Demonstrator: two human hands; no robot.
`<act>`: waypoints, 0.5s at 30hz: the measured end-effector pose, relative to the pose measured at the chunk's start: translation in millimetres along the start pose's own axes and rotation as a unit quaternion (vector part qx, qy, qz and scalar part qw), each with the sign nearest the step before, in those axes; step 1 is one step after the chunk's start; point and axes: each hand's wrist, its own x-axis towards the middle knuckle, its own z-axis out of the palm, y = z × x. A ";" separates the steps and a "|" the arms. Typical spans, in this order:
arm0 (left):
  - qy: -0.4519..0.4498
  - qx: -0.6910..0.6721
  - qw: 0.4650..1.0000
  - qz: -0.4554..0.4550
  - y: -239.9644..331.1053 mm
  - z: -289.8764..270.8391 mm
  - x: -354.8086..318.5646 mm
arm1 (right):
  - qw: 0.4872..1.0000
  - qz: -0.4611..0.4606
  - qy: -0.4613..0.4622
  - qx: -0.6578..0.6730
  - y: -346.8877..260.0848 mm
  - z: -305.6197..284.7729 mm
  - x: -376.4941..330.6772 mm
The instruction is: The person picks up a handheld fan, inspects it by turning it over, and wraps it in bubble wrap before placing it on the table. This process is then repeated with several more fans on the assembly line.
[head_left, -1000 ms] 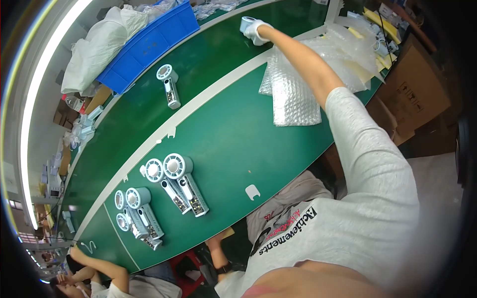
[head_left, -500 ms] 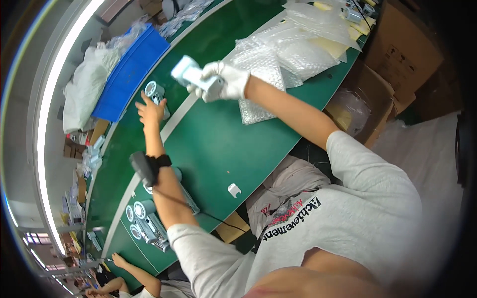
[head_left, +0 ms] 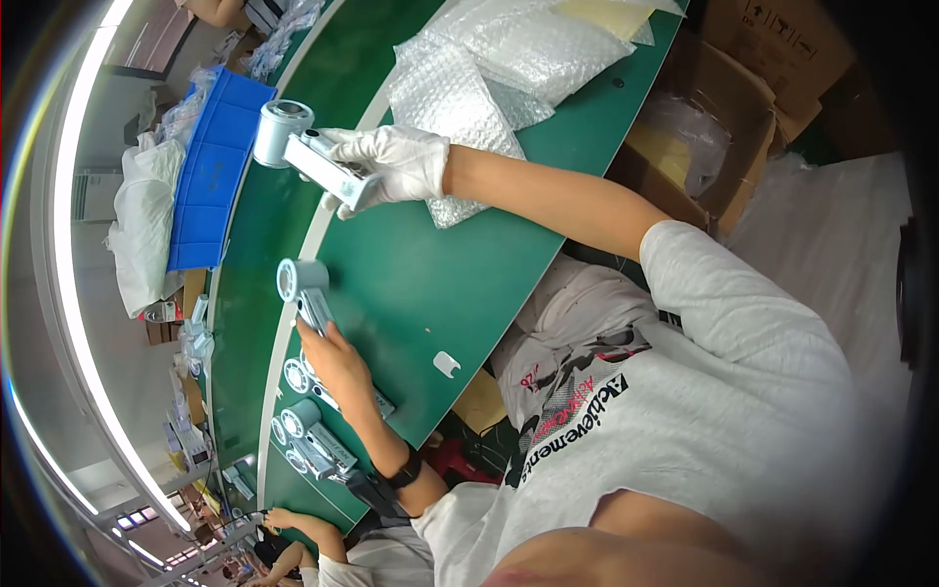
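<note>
Since half a second ago, the right hand (head_left: 396, 161) in its white glove has carried the grey handheld device (head_left: 308, 157) a little lower over the green worktop (head_left: 440, 284), and the bare left hand (head_left: 333, 357) has come down from above the white strip onto a second device (head_left: 301, 291). At present the right hand is closed around the handle of the first device and holds it in the air, with the round head pointing toward the blue tray (head_left: 210, 166). The left hand lies on the worktop with its fingers wrapped on the handle of the second device, which rests on the white strip (head_left: 293, 323) with its round head up. Behind the right hand lies a pile of bubble-wrap bags (head_left: 469, 88), and more grey devices (head_left: 318, 440) lie in a row near the left elbow. To my judgement, the step in hand is picking devices from the line, one in each hand. The next move seems to call for a firm lift of the second device and bringing both near the bags, without knocking them together.
</note>
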 end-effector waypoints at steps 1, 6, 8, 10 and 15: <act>0.004 0.012 1.000 -0.019 -7.7 -6.4 -19.7 | 1.000 0.017 -0.005 -0.008 11.1 12.8 5.7; 0.129 0.130 0.980 0.079 15.5 -3.5 -17.4 | 0.997 0.037 -0.005 -0.075 21.8 18.6 -0.2; 0.138 -0.020 0.985 0.098 39.5 -8.9 3.6 | 0.994 0.053 -0.018 -0.090 24.6 20.7 -1.4; -0.098 -0.758 0.641 -0.072 51.8 -4.3 27.8 | 0.945 0.171 -0.160 -0.230 23.5 18.0 -4.3; -0.252 -0.889 0.373 0.081 48.1 38.4 27.0 | 0.845 0.430 -0.146 -0.282 -16.3 1.2 49.3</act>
